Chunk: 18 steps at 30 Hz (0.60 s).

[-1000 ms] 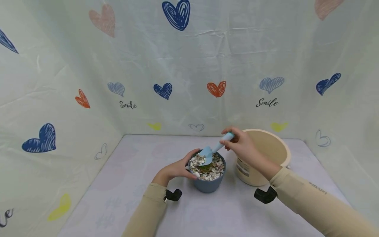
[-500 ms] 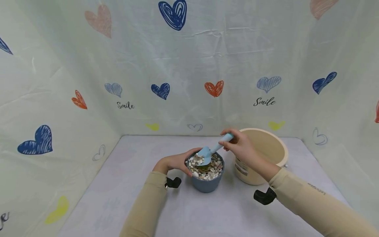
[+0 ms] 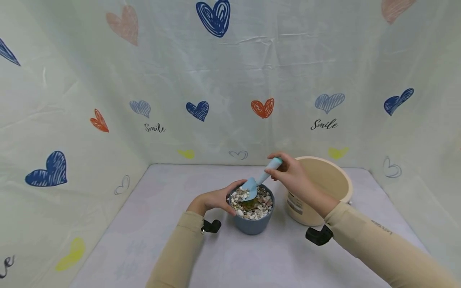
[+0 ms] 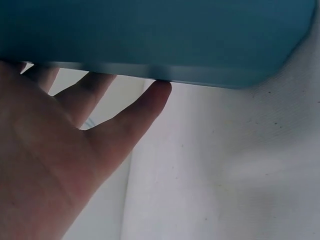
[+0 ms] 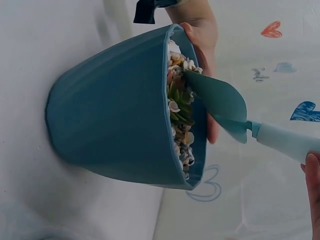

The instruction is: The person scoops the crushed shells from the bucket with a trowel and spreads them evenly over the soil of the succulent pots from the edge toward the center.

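A blue-grey flowerpot (image 3: 253, 226) stands upright on the table, filled with pale pebbles (image 3: 254, 213) around a small green succulent (image 5: 180, 102). My left hand (image 3: 217, 199) holds the pot's left side near the rim, thumb toward me and fingers round the back; the left wrist view shows fingertips against the wall of the pot (image 4: 165, 40). My right hand (image 3: 291, 174) grips the handle of a light blue hand trowel (image 3: 251, 189). Its blade tilts down into the pot, with pebbles at its tip, and partly covers the plant in the head view.
Right behind the pot stands a large cream bucket (image 3: 330, 175) with a label, partly hidden by my right forearm. A pale cloth covers the table (image 3: 173, 188). Curtains (image 3: 230, 80) printed with hearts hang at the back and sides.
The trowel's handle has tipped slightly more upright, its blade staying over the pebbles. My left hand has shifted a little on the pot's side. The bucket and pot stay in place.
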### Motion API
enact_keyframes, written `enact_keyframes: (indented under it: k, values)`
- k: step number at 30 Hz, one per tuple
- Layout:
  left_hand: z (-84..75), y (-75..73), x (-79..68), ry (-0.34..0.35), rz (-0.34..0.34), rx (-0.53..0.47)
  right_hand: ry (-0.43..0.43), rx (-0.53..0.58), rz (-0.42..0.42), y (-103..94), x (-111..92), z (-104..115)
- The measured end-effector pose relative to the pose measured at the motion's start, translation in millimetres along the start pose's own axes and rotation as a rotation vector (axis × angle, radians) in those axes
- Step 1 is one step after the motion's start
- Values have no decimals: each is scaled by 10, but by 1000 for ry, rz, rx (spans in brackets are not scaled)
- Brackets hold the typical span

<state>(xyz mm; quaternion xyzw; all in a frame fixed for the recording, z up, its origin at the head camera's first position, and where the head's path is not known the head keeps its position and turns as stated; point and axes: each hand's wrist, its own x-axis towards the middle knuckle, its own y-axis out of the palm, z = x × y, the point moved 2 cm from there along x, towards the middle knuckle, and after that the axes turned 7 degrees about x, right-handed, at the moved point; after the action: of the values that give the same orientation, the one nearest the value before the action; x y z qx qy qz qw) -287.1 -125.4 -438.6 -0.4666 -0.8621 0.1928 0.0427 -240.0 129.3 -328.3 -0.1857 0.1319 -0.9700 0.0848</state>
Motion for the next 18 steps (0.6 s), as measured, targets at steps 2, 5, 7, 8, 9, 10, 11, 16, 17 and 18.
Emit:
enact_keyframes:
  k: [2, 5, 7, 8, 9, 10, 11, 16, 17, 18]
  values:
    - [6, 13, -9, -2, -9, -7, -9, -1, -5, 11, 3, -1]
    - [2, 33, -24, -13, -24, -13, -24, -11, -16, 20, -2, 4]
    - [-4, 48, -35, -26, -36, -14, -37, -18, -24, 24, -1, 3]
    - [-6, 56, -41, -29, -43, -15, -40, -22, -26, 27, -1, 6]
    - [-8, 64, -47, -35, -49, -15, -45, -25, -27, 30, 2, 5]
    - [-9, 72, -53, -41, -57, -15, -49, -27, -27, 33, 7, 3]
    - [-7, 81, -57, -45, -64, -17, -53, -27, -27, 36, 14, 0]
    - [-15, 132, -84, -51, -98, -30, -73, -36, -28, 43, 44, -2]
    - [-20, 143, -89, -48, -103, -30, -78, -40, -29, 45, 49, 2]
    - [-26, 155, -93, -46, -110, -30, -83, -40, -28, 47, 54, 6]
